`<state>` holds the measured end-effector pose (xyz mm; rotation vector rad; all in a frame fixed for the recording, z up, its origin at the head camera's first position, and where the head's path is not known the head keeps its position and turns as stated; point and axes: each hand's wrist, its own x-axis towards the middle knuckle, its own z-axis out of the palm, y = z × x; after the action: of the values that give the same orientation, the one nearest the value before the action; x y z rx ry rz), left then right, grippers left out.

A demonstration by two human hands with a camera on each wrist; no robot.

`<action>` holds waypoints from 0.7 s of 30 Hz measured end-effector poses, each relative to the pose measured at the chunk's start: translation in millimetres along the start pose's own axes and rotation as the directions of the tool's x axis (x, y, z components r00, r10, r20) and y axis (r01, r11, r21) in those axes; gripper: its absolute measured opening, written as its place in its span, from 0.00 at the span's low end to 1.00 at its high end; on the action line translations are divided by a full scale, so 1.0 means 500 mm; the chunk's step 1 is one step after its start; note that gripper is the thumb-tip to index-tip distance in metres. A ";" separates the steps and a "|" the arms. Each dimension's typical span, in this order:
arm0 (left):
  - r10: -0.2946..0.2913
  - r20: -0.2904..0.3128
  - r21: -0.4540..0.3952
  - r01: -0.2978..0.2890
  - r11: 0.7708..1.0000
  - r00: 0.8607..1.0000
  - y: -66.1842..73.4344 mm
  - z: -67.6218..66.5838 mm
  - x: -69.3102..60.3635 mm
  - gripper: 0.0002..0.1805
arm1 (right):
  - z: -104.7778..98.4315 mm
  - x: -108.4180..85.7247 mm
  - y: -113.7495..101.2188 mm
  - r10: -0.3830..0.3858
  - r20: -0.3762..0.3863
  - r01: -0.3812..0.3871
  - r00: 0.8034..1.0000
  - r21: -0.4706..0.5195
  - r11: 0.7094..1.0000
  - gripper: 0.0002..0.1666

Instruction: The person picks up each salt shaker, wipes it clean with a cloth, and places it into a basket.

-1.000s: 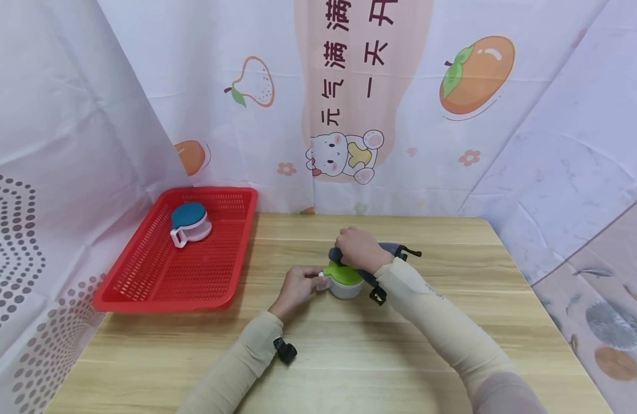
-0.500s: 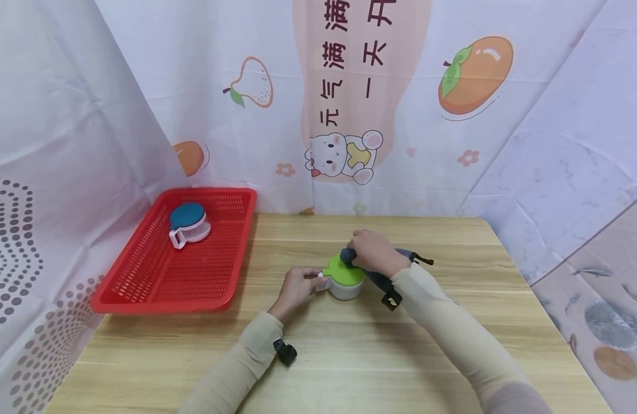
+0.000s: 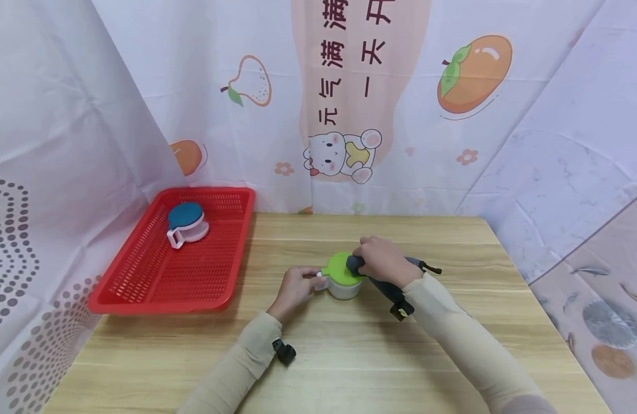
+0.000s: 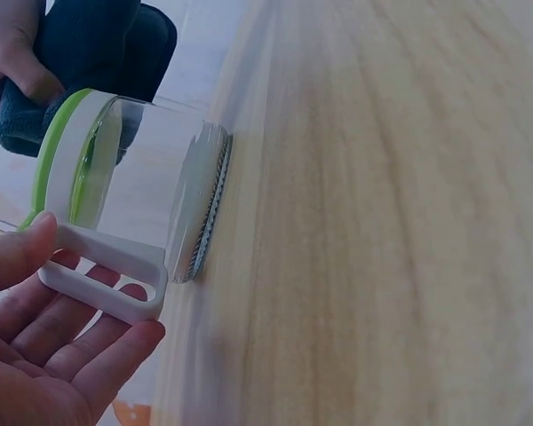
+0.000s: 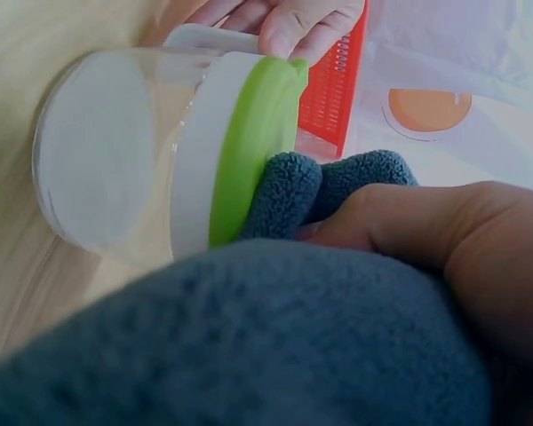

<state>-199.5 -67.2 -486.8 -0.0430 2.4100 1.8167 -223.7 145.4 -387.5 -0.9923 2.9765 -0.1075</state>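
Observation:
A clear jar (image 4: 151,169) with a white collar and green lid (image 3: 342,269) stands on the table. My left hand (image 3: 296,289) pinches its white handle (image 4: 115,271) between thumb and fingers. My right hand (image 3: 384,261) grips a folded dark blue-grey cloth (image 5: 284,191) and holds it against the right part of the lid. In the right wrist view the cloth touches the green lid (image 5: 258,133) and covers part of it; the fingers under the cloth are partly hidden.
At the left a red basket (image 3: 239,259) holds another jar with a blue lid (image 3: 186,215) and a white handle. A printed curtain (image 3: 277,115) hangs behind the wooden table (image 3: 339,362).
My right hand with the cloth has moved right and slightly nearer across the lid, so more of the green shows. The left hand still holds the handle.

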 end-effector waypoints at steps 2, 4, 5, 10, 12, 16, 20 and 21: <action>0.002 -0.002 0.001 -0.002 1.000 1.000 -0.001 0.000 0.001 0.14 | 0.000 -0.003 -0.001 0.004 0.003 -0.004 1.000 0.014 1.000 0.10; -0.003 -0.005 0.003 0.003 1.000 1.000 0.000 0.000 0.000 0.14 | 0.000 -0.006 -0.003 0.002 0.004 -0.003 1.000 0.019 1.000 0.10; -0.002 -0.005 0.005 0.003 1.000 1.000 0.000 0.000 0.000 0.14 | 0.000 -0.007 -0.004 -0.001 0.002 0.001 1.000 0.012 1.000 0.10; -0.006 -0.010 -0.002 0.006 1.000 1.000 0.003 0.003 -0.001 0.13 | 0.000 -0.010 -0.018 -0.012 -0.001 0.012 1.000 -0.027 1.000 0.09; -0.013 -0.015 -0.011 0.013 1.000 1.000 0.003 0.004 0.000 0.13 | 0.001 -0.009 -0.026 -0.015 -0.005 0.015 1.000 -0.034 0.999 0.09; -0.020 -0.014 -0.011 0.020 1.000 1.000 0.003 0.003 0.001 0.12 | 0.006 -0.005 -0.040 -0.046 -0.016 0.045 0.999 -0.040 0.998 0.09; -0.021 -0.012 -0.001 0.021 1.000 1.000 0.001 0.003 0.002 0.12 | 0.008 -0.001 -0.058 -0.072 -0.012 0.071 0.997 -0.046 0.996 0.09; -0.019 -0.013 0.003 0.019 1.000 1.000 0.000 0.003 0.002 0.12 | 0.007 0.000 -0.063 -0.076 -0.007 0.076 0.997 -0.049 0.996 0.09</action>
<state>-200.5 -65.7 -487.2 -0.0774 2.4126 1.8102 -204.6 119.9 -389.0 -1.1136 2.9633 -0.0405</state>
